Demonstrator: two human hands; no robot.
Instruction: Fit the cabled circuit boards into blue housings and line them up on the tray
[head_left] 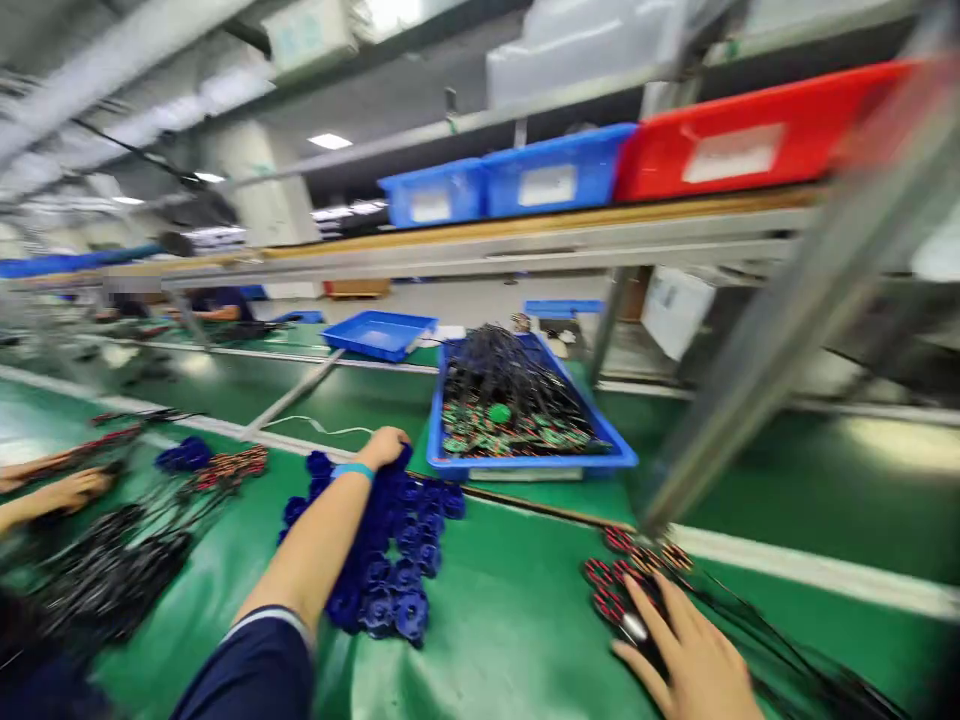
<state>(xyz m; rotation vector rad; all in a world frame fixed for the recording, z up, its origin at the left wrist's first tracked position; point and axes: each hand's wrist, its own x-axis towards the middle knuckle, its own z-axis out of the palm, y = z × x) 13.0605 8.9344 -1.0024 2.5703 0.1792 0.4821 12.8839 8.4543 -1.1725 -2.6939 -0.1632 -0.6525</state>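
Note:
My left hand [386, 448] reaches out to the far side of a group of dark blue plastic parts [405, 590] on the green table. Its fingers are closed on one blue plastic part; the fingertips are partly hidden. A teal band is around the left wrist. At the right, my right hand [694, 645] has its fingers stretched apart beside several red-and-copper wire coils [611, 580] with black leads. A dark thing with a shiny spot lies between its thumb and forefinger; I cannot make out its kind or whether it is gripped.
A blue tray [465, 463] holds green circuit boards with black wires. Another blue tray [379, 335] stands farther back. A slanted metal post [772, 300] rises at right. Blue bins [555, 170] and a red bin [757, 135] sit on the shelf. A co-worker's hands [71, 492] handle wires at left.

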